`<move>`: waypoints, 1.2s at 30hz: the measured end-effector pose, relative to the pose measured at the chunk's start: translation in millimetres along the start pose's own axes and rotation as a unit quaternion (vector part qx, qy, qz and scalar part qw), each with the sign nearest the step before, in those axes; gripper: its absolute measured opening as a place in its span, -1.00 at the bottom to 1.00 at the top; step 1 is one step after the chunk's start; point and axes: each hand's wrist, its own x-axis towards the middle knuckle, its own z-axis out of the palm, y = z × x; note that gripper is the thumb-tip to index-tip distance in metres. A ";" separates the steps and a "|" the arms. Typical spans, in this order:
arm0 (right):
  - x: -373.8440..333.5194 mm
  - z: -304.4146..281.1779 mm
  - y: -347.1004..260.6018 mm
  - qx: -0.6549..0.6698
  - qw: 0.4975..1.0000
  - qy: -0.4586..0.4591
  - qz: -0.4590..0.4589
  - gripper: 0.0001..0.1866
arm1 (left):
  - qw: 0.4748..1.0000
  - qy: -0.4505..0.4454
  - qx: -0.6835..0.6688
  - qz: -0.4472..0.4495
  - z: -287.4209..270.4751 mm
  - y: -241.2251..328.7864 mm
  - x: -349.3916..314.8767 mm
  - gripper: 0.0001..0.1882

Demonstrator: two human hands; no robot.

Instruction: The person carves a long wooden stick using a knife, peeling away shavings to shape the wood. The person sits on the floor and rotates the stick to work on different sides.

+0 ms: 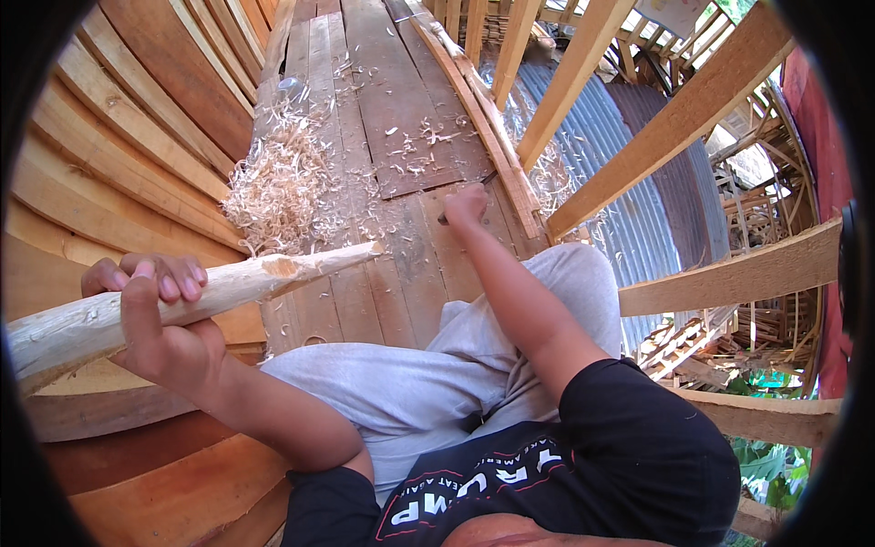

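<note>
Head view: we locate the wooden pole (241, 284) at our left, held above the plank floor (406, 283), its tip pointing right. We note a pale, cream-white surface, stripped of bark and cut in long facets, with a rough tan patch just behind the tapered end. The grip of our left hand (164, 345) is clamped around the pole. The grip of our right hand (467, 205), beyond our knees, is closed on a slim dark object (443, 219); we cannot tell its kind. Curled shavings (283, 178) lie heaped beyond the pole.
</note>
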 end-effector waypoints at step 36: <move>104.2 44.8 -61.5 0.031 0.880 -0.162 -0.445 -0.69 | 0.997 0.048 0.037 -0.044 2.4 -21.6 9.4 -0.81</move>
